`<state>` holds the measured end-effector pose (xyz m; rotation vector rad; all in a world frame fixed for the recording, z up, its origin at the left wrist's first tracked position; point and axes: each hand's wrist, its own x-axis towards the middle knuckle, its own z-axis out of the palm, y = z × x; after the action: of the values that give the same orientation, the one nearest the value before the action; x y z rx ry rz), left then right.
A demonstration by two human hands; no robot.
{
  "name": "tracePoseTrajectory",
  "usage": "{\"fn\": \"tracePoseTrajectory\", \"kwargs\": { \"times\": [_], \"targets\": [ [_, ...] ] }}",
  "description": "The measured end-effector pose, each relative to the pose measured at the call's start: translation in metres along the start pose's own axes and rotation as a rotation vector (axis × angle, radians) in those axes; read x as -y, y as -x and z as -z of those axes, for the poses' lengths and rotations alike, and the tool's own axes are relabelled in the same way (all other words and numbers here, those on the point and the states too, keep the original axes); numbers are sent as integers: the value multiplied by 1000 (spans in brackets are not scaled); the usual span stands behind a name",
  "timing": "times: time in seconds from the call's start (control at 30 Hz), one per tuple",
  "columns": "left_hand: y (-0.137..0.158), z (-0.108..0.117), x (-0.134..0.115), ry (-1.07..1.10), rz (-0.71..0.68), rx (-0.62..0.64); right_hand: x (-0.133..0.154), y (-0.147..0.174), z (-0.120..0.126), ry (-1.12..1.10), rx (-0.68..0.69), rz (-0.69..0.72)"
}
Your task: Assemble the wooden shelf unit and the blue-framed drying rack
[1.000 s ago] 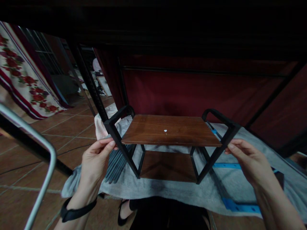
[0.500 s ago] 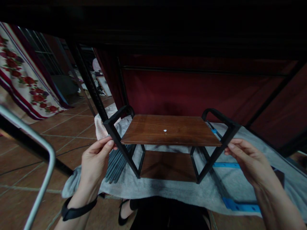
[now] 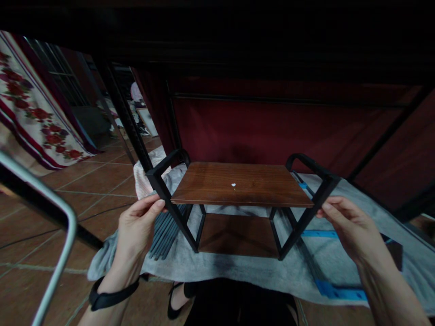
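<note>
On the grey cloth point(image 3: 234, 268), the rack point(image 3: 243, 194) is stood upright, its upper board point(image 3: 239, 174) and lower board point(image 3: 239, 235) carried between the black left frame point(image 3: 177, 216) and right frame point(image 3: 303, 222). By the left grip point(image 3: 137, 225), the left frame is held near the upper board's front corner, in what is judged to be a light, closed pinch; by the right grip point(image 3: 353, 231), the right frame is held likewise, at a matching height. Because both sides are held so lightly, a slip could be caused by any sudden jolt. If the sides were raised unevenly, the rack would probably be tilted; if they were drawn apart, the joints, whose fastenings cannot be made out, could be strained. By the soft-looking cloth, either frame could be snagged or left wobbling. Just beside the left frame, the rods point(image 3: 166, 235) could be knocked and rolled by a sideways shift; to the right, the blue strips point(image 3: 345, 293) could be struck.
</note>
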<state>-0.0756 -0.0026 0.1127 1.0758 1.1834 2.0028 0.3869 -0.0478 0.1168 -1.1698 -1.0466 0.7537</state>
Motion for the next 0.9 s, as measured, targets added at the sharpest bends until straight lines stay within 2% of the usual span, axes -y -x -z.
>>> {"fn": "tracePoseTrajectory", "kwargs": {
  "times": [0.4, 0.6, 0.73, 0.9],
  "targets": [
    [0, 3, 0, -93, -73, 19, -2, 2, 0, 41, -5, 50],
    [-1, 5, -3, -155, -66, 25, -1, 3, 2, 45, 13, 57],
    [-2, 9, -1, -147, -70, 50, 0, 3, 2, 24, 21, 36],
    [0, 5, -2, -56, -20, 89, 0, 3, 0, -34, -39, -11]
  ]
}}
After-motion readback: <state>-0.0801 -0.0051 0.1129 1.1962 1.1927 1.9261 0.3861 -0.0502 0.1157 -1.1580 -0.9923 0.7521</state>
